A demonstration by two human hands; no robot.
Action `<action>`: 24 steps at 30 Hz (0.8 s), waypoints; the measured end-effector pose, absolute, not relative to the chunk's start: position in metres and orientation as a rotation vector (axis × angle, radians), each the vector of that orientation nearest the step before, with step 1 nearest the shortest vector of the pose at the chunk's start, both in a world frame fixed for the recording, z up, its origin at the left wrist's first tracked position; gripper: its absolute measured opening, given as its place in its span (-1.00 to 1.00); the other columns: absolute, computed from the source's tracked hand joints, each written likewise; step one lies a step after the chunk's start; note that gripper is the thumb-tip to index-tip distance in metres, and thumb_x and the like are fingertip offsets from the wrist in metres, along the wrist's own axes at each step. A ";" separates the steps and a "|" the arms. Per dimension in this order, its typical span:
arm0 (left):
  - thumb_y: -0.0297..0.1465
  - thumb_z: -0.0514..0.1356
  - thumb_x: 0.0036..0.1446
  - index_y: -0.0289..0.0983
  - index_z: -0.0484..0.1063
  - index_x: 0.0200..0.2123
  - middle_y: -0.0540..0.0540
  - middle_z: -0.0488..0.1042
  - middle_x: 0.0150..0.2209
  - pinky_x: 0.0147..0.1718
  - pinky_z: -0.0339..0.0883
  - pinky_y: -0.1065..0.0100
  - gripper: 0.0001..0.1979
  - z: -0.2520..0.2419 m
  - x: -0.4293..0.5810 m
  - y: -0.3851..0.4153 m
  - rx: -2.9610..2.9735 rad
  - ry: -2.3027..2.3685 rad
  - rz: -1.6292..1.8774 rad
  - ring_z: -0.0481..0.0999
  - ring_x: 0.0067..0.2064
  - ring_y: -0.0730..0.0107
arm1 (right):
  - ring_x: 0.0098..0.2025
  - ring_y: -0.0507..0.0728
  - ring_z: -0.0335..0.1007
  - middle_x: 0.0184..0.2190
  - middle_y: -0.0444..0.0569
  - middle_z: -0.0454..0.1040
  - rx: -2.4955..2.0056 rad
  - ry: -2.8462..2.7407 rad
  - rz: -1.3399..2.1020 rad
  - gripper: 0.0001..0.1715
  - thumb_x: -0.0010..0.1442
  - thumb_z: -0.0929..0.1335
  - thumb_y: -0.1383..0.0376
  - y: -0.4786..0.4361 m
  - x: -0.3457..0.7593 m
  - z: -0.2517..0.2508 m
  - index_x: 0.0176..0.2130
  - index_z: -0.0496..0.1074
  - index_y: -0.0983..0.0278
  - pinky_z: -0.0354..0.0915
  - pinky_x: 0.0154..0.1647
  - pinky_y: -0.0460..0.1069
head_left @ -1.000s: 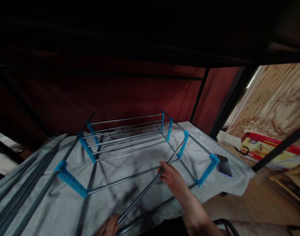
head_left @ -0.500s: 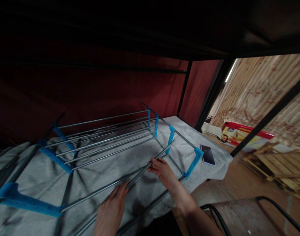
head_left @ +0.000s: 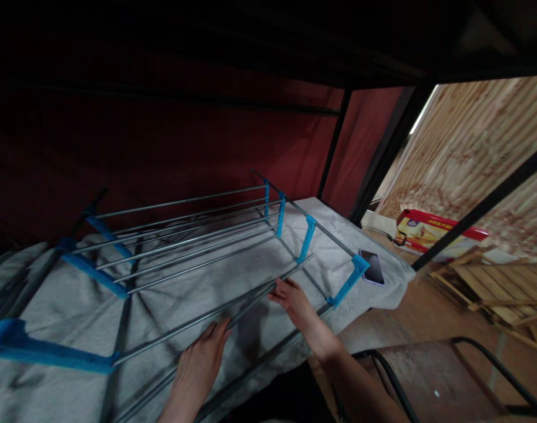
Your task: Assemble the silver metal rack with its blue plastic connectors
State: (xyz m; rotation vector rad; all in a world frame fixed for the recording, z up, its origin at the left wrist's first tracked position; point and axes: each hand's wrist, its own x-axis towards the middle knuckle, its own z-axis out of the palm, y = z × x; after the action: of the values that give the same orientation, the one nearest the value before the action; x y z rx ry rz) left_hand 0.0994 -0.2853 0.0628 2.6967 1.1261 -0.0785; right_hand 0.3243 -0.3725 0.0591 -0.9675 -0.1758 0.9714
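Metal rod (head_left: 251,305), long and thin, lies slantwise over a grey cloth (head_left: 171,294), across a half-built rack (head_left: 184,202) of parallel rods joined by blue connectors (head_left: 348,283). The right hand (head_left: 295,299) pinches the rod towards its far end, fingers closed on it. The left hand (head_left: 200,364) lies flat over the near end, fingers unclenched, seemingly to steady so long a piece. A phone (head_left: 373,268) sits at the cloth's far corner, just beside the rack, probably kept out of the way.
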 end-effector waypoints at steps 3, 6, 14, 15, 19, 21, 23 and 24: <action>-0.41 -0.17 0.43 -0.25 0.35 0.24 -0.22 0.47 0.19 -0.01 0.47 0.23 -0.53 0.051 0.097 -0.286 2.730 1.009 -0.208 0.58 0.07 0.19 | -0.36 0.07 0.45 -0.42 -0.14 0.47 -0.971 -0.120 0.996 -0.56 -0.14 0.60 0.11 -0.393 0.315 0.038 -0.35 0.44 0.27 0.45 -0.11 0.08; -0.45 -0.21 0.41 -0.32 0.36 0.23 -0.28 0.49 0.15 0.04 0.44 0.19 -0.50 0.039 0.097 -0.289 2.749 0.941 -0.268 0.57 0.07 0.17 | -0.35 0.07 0.42 -0.47 -0.16 0.44 -0.968 -0.049 1.049 -0.60 -0.19 0.59 0.19 -0.409 0.311 0.019 -0.41 0.44 0.28 0.43 -0.06 0.08; -0.59 -0.15 0.31 -0.37 0.44 0.17 -0.33 0.47 0.15 0.15 0.36 0.16 -0.49 0.010 0.104 -0.292 2.843 0.895 -0.127 0.52 0.12 0.14 | -0.21 0.17 0.47 -0.43 -0.05 0.51 -1.056 0.000 1.143 -0.73 -0.24 0.55 0.22 -0.426 0.312 0.005 -0.54 0.43 0.23 0.38 0.07 0.14; -0.59 -0.12 0.30 -0.36 0.44 0.17 -0.33 0.46 0.17 0.17 0.33 0.13 -0.50 0.006 0.103 -0.293 2.858 0.913 -0.091 0.50 0.15 0.13 | -0.19 0.18 0.48 -0.39 -0.03 0.53 -1.064 -0.013 1.158 -0.73 -0.22 0.55 0.21 -0.429 0.310 0.006 -0.49 0.47 0.24 0.37 0.07 0.14; -0.55 -0.06 0.31 -0.34 0.38 0.24 -0.34 0.34 0.28 0.25 0.25 0.00 -0.51 0.003 0.093 -0.302 2.858 0.972 0.020 0.38 0.27 0.05 | -0.19 0.18 0.49 -0.25 0.05 0.58 -1.127 -0.109 1.189 -0.61 -0.15 0.55 0.12 -0.440 0.306 0.005 -0.30 0.56 0.24 0.39 0.01 0.13; -0.52 -0.04 0.32 -0.34 0.34 0.28 -0.33 0.30 0.31 0.26 0.24 -0.01 -0.51 0.010 0.086 -0.310 2.835 0.974 0.034 0.35 0.29 0.05 | -0.24 0.18 0.48 -0.22 0.05 0.57 -1.250 -0.230 1.104 -0.60 -0.08 0.52 0.08 -0.442 0.306 0.000 -0.25 0.56 0.23 0.41 -0.09 0.13; -0.53 -0.02 0.31 -0.32 0.33 0.28 -0.31 0.30 0.31 0.28 0.23 -0.01 -0.50 0.025 0.076 -0.322 2.808 1.011 0.030 0.35 0.29 0.05 | -0.21 0.20 0.47 -0.20 0.05 0.56 -1.441 -0.445 0.917 -0.65 0.02 0.45 0.09 -0.438 0.309 -0.004 -0.21 0.56 0.23 0.40 -0.10 0.14; -0.53 -0.01 0.31 -0.29 0.34 0.28 -0.28 0.32 0.31 0.28 0.23 -0.02 -0.50 0.035 0.069 -0.329 2.789 1.027 0.030 0.36 0.29 0.05 | -0.17 0.21 0.47 -0.18 0.05 0.56 -1.535 -0.586 0.809 -0.67 0.07 0.41 0.12 -0.435 0.310 -0.006 -0.19 0.56 0.23 0.39 -0.06 0.15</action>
State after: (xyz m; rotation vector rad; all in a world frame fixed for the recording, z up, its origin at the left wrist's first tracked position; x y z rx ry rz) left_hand 0.0687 -0.3287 0.0353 2.7887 1.0267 0.0297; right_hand 0.3099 -0.4350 -0.0064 -1.5346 -0.5859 0.8088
